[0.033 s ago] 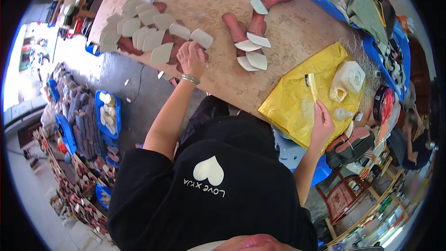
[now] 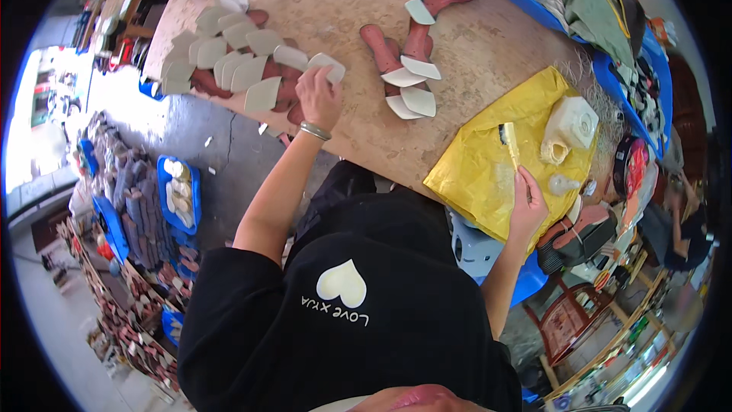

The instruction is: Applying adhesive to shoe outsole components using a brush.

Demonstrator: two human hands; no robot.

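My left hand [image 2: 319, 99] is at the table's near edge, its curled fingers closed over a reddish-brown shoe insole with a cream-white front piece [image 2: 328, 66]. The fingertips' exact grip is partly hidden. Beside it, overlapping rows of similar insoles [image 2: 248, 74] cover the left of the table. My right hand [image 2: 528, 202] pinches a small pale-handled brush [image 2: 512, 145], bristle end pointing away from me, above a yellow plastic sheet [image 2: 473, 160]. Further along the table, between the hands, several insoles [image 2: 415, 69] lie in a separate overlapping group.
On the yellow sheet stand a white plastic container [image 2: 573, 122] with a cut opening and a small clear bottle [image 2: 563, 184]. Tangled threads [image 2: 610, 99] lie beside it. A blue stool [image 2: 473, 248] is under the table's near edge. Blue bins [image 2: 179, 191] are on the floor at left.
My left hand has shifted slightly away from me and right, its fingers now against the insole's white piece. My right hand and the brush have hardly moved.
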